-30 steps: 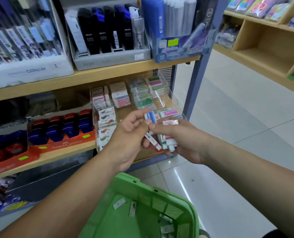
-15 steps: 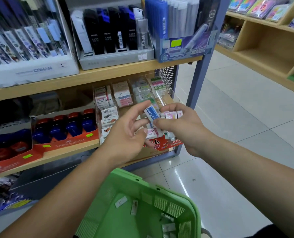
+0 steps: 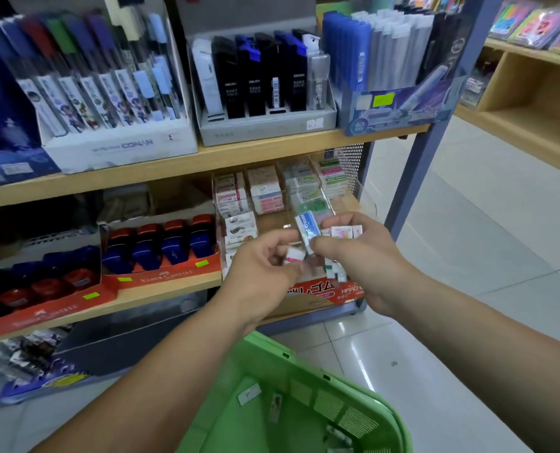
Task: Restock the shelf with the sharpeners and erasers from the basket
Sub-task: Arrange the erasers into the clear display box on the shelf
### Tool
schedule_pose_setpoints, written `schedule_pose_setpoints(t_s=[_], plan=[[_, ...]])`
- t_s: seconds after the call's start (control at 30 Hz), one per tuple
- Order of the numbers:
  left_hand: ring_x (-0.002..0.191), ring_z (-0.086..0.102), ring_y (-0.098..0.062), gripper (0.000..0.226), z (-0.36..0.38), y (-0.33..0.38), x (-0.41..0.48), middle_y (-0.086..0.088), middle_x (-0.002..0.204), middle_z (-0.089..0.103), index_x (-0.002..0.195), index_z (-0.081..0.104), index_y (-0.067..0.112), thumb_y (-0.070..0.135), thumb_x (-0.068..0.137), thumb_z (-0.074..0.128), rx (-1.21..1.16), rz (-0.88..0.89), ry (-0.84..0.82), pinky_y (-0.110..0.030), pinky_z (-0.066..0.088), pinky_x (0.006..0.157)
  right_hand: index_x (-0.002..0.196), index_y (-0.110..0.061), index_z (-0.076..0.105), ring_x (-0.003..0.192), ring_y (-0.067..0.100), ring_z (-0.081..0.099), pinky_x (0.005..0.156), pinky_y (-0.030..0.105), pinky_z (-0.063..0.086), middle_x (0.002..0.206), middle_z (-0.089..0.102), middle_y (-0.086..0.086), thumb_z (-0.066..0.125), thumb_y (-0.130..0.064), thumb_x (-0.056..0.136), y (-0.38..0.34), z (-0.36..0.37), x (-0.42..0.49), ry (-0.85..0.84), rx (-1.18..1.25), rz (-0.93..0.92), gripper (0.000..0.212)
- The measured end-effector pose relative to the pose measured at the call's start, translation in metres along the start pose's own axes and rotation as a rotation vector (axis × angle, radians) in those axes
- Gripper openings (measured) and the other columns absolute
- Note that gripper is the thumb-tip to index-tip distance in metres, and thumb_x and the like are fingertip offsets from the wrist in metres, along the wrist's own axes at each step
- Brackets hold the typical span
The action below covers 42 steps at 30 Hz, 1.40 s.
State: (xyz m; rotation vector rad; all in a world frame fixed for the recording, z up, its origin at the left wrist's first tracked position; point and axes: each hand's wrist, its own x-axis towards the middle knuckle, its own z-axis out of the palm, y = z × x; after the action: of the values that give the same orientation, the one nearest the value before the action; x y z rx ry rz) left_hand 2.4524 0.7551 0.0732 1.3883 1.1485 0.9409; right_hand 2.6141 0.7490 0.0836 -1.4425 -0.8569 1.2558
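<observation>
My right hand (image 3: 363,256) grips a bunch of small erasers (image 3: 340,232), with a blue-and-white eraser (image 3: 308,230) sticking up between thumb and forefinger. My left hand (image 3: 262,273) pinches a pink-and-white eraser (image 3: 294,255) just beside it. Both hands hover in front of the clear eraser bins (image 3: 265,197) on the lower wooden shelf (image 3: 161,291). The green basket (image 3: 305,371) sits below my arms with a few small packets (image 3: 249,393) in it.
Red and blue sharpeners (image 3: 161,246) fill a red display tray left of the bins. The upper shelf (image 3: 206,161) carries pen and lead boxes. A blue metal post (image 3: 422,178) ends the rack; tiled floor (image 3: 468,256) lies to the right, with another wooden shelf (image 3: 527,93) beyond.
Both hands rose towards the eraser bins. My left hand shifted from the blue-and-white eraser to pinching a pink-and-white one lower in the bunch.
</observation>
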Motion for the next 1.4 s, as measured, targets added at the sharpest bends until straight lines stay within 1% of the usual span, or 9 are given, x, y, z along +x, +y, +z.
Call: schedule_pose_setpoints(t_s=[0.13, 0.23, 0.33, 0.53, 0.77, 0.9, 1.03, 1.2, 1.4], plan=[[0.069, 0.068, -0.008, 0.023, -0.026, 0.008, 0.015, -0.008, 0.092, 0.075, 0.103, 0.078, 0.019, 0.007, 0.085, 0.083, 0.031, -0.038, 0.170, -0.015, 0.054, 0.058, 0.109, -0.021, 0.067, 0.070, 0.022, 0.079, 0.059, 0.039, 0.065, 0.092, 0.080, 0.007, 0.080, -0.001, 0.082, 0.001, 0.013, 0.008, 0.021, 0.001, -0.007, 0.036], [0.081, 0.072, -0.015, 0.021, -0.054, 0.010, 0.031, -0.005, 0.097, 0.072, 0.101, 0.073, 0.020, 0.010, 0.085, 0.083, 0.160, -0.004, 0.291, -0.025, 0.062, 0.065, 0.105, -0.026, 0.065, 0.077, 0.024, 0.079, 0.069, 0.048, 0.066, 0.094, 0.078, 0.002, 0.081, -0.005, 0.082, -0.001, 0.025, 0.014, 0.036, -0.067, -0.061, 0.035], [0.088, 0.069, -0.015, 0.026, -0.080, 0.007, 0.050, -0.002, 0.096, 0.068, 0.105, 0.068, 0.025, 0.007, 0.089, 0.077, 0.305, 0.035, 0.354, -0.034, 0.063, 0.077, 0.103, -0.029, 0.061, 0.078, 0.018, 0.078, 0.059, 0.035, 0.065, 0.107, 0.073, -0.004, 0.082, -0.009, 0.084, -0.007, 0.024, 0.023, 0.088, -0.111, -0.132, 0.034], [0.089, 0.070, -0.016, 0.021, -0.076, -0.005, 0.074, -0.001, 0.097, 0.071, 0.100, 0.073, 0.025, 0.007, 0.090, 0.075, 0.334, 0.056, 0.215, -0.033, 0.063, 0.079, 0.104, -0.032, 0.059, 0.073, 0.020, 0.079, 0.062, 0.042, 0.066, 0.103, 0.075, -0.008, 0.085, -0.019, 0.085, -0.006, -0.001, 0.034, 0.192, -0.180, -0.085, 0.035], [0.073, 0.066, -0.011, 0.012, -0.042, -0.007, 0.096, -0.005, 0.089, 0.073, 0.095, 0.078, 0.020, 0.008, 0.091, 0.076, 0.295, 0.141, 0.182, -0.023, 0.057, 0.070, 0.103, -0.028, 0.058, 0.068, 0.019, 0.078, 0.063, 0.048, 0.066, 0.093, 0.073, -0.005, 0.084, -0.023, 0.087, -0.005, -0.034, 0.042, 0.373, -0.182, -0.073, 0.031], [0.070, 0.062, 0.000, 0.009, -0.034, -0.008, 0.101, 0.000, 0.086, 0.073, 0.098, 0.079, 0.015, 0.009, 0.091, 0.076, 0.332, 0.171, 0.188, -0.013, 0.052, 0.066, 0.106, -0.027, 0.057, 0.064, 0.006, 0.075, 0.053, 0.034, 0.064, 0.093, 0.072, -0.007, 0.082, -0.021, 0.088, -0.003, -0.039, 0.046, 0.394, -0.150, -0.091, 0.031], [0.080, 0.068, -0.009, 0.008, -0.035, -0.002, 0.111, 0.002, 0.089, 0.075, 0.095, 0.079, 0.016, 0.010, 0.089, 0.078, 0.328, 0.165, 0.228, -0.024, 0.058, 0.075, 0.107, -0.030, 0.056, 0.062, -0.007, 0.070, 0.044, 0.022, 0.055, 0.093, 0.066, -0.013, 0.080, -0.018, 0.089, -0.009, -0.044, 0.049, 0.431, -0.087, -0.157, 0.032], [0.076, 0.067, -0.002, 0.014, -0.041, -0.001, 0.125, 0.012, 0.083, 0.073, 0.081, 0.073, 0.027, 0.017, 0.088, 0.081, 0.600, 0.061, 0.090, -0.008, 0.049, 0.059, 0.104, -0.033, 0.056, 0.065, -0.004, 0.072, 0.047, 0.023, 0.057, 0.094, 0.068, -0.011, 0.080, -0.017, 0.089, -0.008, -0.046, 0.050, 0.429, -0.053, -0.135, 0.033], [0.086, 0.066, -0.004, 0.004, -0.063, 0.005, 0.130, 0.015, 0.091, 0.072, 0.089, 0.075, 0.028, 0.027, 0.090, 0.079, 0.676, -0.024, 0.063, -0.017, 0.051, 0.067, 0.108, -0.030, 0.059, 0.069, 0.005, 0.075, 0.056, 0.032, 0.064, 0.094, 0.069, -0.012, 0.082, -0.019, 0.088, -0.016, -0.041, 0.049, 0.416, -0.033, -0.151, 0.033]])
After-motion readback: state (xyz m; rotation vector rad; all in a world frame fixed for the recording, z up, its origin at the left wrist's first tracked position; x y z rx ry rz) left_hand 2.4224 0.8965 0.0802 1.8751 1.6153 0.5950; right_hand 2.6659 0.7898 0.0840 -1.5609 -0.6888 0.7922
